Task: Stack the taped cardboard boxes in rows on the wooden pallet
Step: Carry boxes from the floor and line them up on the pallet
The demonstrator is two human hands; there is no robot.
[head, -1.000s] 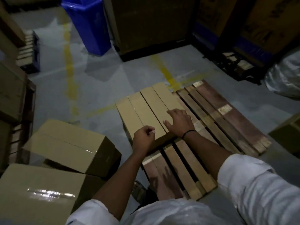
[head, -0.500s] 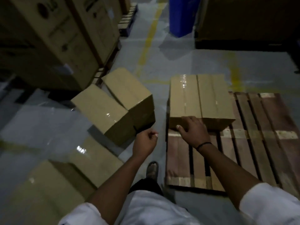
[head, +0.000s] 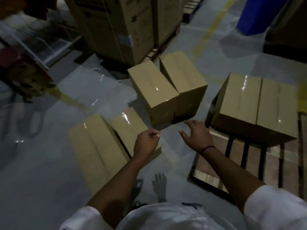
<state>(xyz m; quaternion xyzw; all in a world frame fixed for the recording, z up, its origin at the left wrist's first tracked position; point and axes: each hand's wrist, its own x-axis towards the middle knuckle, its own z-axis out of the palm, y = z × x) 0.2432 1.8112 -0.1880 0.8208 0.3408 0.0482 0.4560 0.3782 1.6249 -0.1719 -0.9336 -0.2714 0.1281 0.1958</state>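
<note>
Two brown taped cardboard boxes (head: 254,103) sat side by side, touching, on the far corner of the dark wooden slatted pallet (head: 272,165) at the right of the frame. Tape seams faced up and the boxes were flush to the edge, probably to begin a row.

Four more taped boxes lay on the floor: a tilted pair (head: 159,90) at centre and a flat pair (head: 99,146) at lower left.

The right hand (head: 197,136) was open, fingers spread, palm down, just short of the tilted pair's near corner, likely reaching for the next box. The left hand (head: 147,141) was curled in a loose fist, with nothing seen in it.

The grey glossy concrete floor (head: 49,180) carried yellow painted lines (head: 214,25). Tall printed cartons (head: 116,30) stood at upper centre, and a blue plastic bin (head: 259,12) at upper right. The light was dim and the edges blurred.
</note>
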